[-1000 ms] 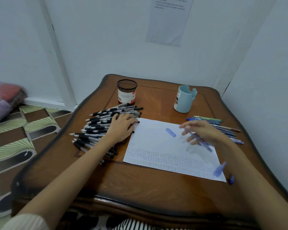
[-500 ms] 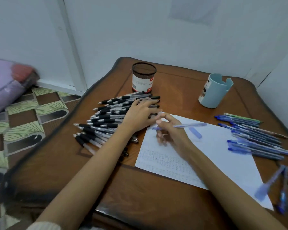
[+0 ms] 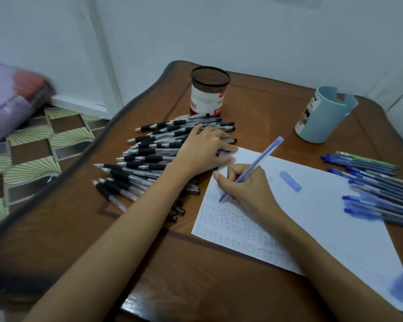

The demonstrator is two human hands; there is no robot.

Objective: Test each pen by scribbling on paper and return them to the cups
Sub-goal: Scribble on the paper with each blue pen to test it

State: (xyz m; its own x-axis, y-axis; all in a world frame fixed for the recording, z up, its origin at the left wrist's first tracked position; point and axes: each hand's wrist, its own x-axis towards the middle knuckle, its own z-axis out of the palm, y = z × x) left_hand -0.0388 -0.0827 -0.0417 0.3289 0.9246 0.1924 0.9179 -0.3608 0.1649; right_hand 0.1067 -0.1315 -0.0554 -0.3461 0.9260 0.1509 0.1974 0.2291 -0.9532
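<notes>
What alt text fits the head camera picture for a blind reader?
A person's right hand holds a blue pen, tip on scribbled paper, while the left hand rests on a pile of black pens. A mesh cup and a blue cup stand behind.

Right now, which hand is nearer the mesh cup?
Left. The left hand rests on the black pens in front of the mesh cup; the right hand grips a blue pen on the paper, farther off.

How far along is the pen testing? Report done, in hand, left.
Done: scribble rows cover the near paper. In hand: right hand writes with a blue pen; left hand rests on black pens. Left: mesh cup and blue cup hold no visible pens.
</notes>
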